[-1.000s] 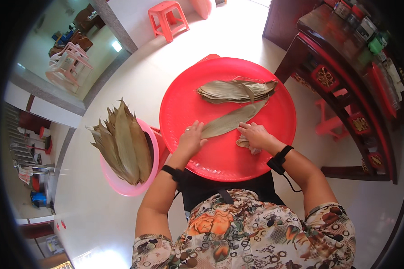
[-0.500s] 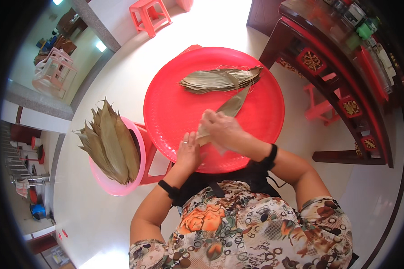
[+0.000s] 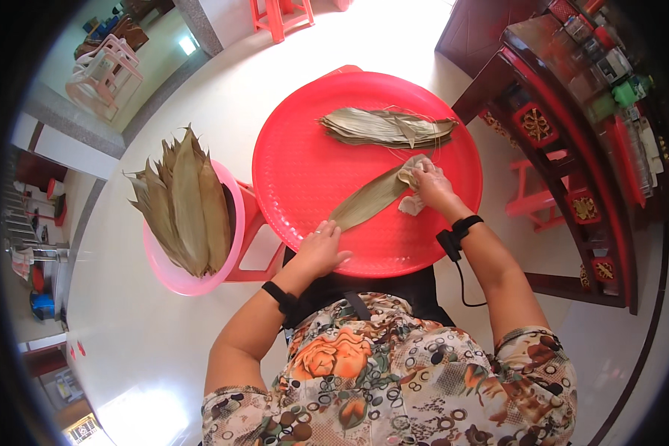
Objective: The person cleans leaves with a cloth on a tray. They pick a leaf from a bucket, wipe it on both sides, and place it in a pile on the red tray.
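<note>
Right hand (image 3: 432, 184) curled round a pale cloth (image 3: 410, 205) at the far right end of the long leaf (image 3: 369, 199), I touch its near left end with my loosely spread left hand (image 3: 322, 249); it lies on the red tray (image 3: 293, 175), nearer than the leaf bundle (image 3: 383, 128).

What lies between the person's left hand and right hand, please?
In the head view, a single long leaf lies on the red tray between the left hand, at its lower end, and the right hand, which holds a pale cloth.
</note>
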A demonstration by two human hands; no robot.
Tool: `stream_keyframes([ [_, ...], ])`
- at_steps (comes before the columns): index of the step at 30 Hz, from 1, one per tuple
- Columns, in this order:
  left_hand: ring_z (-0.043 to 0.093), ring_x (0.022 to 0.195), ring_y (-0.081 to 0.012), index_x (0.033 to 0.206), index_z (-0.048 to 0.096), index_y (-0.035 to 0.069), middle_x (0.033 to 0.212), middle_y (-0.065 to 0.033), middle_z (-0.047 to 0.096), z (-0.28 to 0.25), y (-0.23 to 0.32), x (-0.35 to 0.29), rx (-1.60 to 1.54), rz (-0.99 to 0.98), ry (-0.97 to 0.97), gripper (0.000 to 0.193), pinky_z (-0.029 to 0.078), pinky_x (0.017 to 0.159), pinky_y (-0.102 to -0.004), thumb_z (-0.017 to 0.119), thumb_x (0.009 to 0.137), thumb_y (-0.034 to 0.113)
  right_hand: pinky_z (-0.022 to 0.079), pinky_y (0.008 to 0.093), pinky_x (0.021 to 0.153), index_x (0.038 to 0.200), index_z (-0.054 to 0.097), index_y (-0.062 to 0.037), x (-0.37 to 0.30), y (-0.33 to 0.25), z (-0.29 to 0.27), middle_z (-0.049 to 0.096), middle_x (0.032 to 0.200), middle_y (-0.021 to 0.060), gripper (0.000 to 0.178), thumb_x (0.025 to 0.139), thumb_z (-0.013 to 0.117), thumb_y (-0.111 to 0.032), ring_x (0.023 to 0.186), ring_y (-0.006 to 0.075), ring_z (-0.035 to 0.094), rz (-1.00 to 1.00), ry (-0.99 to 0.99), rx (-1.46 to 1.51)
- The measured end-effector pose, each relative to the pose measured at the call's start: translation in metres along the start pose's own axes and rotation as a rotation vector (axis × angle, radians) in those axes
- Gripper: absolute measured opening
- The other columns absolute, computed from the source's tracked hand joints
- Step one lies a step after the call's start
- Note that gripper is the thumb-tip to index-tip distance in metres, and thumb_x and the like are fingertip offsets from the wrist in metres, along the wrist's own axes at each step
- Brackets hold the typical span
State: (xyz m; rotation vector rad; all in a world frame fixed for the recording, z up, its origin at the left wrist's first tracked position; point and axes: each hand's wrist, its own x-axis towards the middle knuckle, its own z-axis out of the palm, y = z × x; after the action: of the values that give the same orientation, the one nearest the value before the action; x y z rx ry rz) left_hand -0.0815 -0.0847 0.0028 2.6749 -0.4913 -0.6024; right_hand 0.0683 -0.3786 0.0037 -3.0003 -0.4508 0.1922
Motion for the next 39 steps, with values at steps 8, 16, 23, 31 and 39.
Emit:
stream_keyframes([
  [8, 0.028, 0.138, -0.0408, 0.139, 0.04, 0.002, 0.147, -0.0192, 0.035, -0.004, -0.008, 0.002, 0.107, 0.017, -0.044, 0.07, 0.03, 0.108, -0.0528, 0.056, 0.088, 0.048, 0.053, 0.0403, 0.081, 0.118, 0.056, -0.0067, -0.04, -0.117, -0.05, 0.053, 0.122, 0.0128, 0.047, 0.073, 0.069, -0.014, 0.108, 0.0329, 0.056, -0.322, -0.138, -0.042],
  [16, 0.032, 0.135, -0.0422, 0.137, 0.047, 0.01, 0.147, -0.0146, 0.038, -0.005, -0.012, 0.006, 0.064, 0.028, -0.004, 0.062, 0.034, 0.104, -0.054, 0.059, 0.086, 0.044, 0.053, 0.0406, 0.079, 0.121, 0.05, -0.0053, -0.022, -0.1, 0.021, 0.05, 0.127, 0.0141, 0.072, 0.059, 0.081, -0.026, 0.104, 0.0318, 0.059, -0.465, -0.013, -0.043],
  [23, 0.048, 0.122, -0.0383, 0.118, 0.059, 0.007, 0.128, -0.0141, 0.055, -0.01, -0.006, 0.015, 0.085, 0.06, 0.167, 0.049, 0.042, 0.097, -0.0481, 0.066, 0.082, 0.039, 0.046, 0.0434, 0.097, 0.131, 0.045, -0.0113, 0.001, 0.042, 0.001, 0.034, 0.147, 0.0166, 0.058, 0.076, 0.066, -0.011, 0.121, 0.0417, 0.047, 0.141, -0.07, 0.059],
  [31, 0.061, 0.085, -0.0308, 0.081, 0.059, 0.006, 0.088, -0.0125, 0.06, 0.009, -0.018, 0.041, 0.26, 0.096, 0.444, 0.014, 0.052, 0.069, -0.0408, 0.064, 0.08, 0.019, 0.049, 0.0466, 0.083, 0.103, 0.058, -0.0059, -0.051, 0.059, -0.01, 0.057, 0.112, 0.0207, 0.03, 0.075, 0.066, -0.013, 0.097, 0.0413, 0.059, 0.091, -0.061, 0.044],
  [39, 0.064, 0.064, -0.0228, 0.085, 0.064, 0.0, 0.073, -0.0108, 0.062, -0.006, -0.02, 0.035, -0.515, 0.003, 0.265, 0.013, 0.051, 0.055, -0.0381, 0.057, 0.085, 0.011, 0.05, 0.0399, 0.086, 0.109, 0.062, -0.007, -0.075, 0.085, -0.078, 0.059, 0.119, 0.0171, 0.038, 0.071, 0.063, -0.006, 0.103, 0.0346, 0.06, 0.184, 0.082, 0.326],
])
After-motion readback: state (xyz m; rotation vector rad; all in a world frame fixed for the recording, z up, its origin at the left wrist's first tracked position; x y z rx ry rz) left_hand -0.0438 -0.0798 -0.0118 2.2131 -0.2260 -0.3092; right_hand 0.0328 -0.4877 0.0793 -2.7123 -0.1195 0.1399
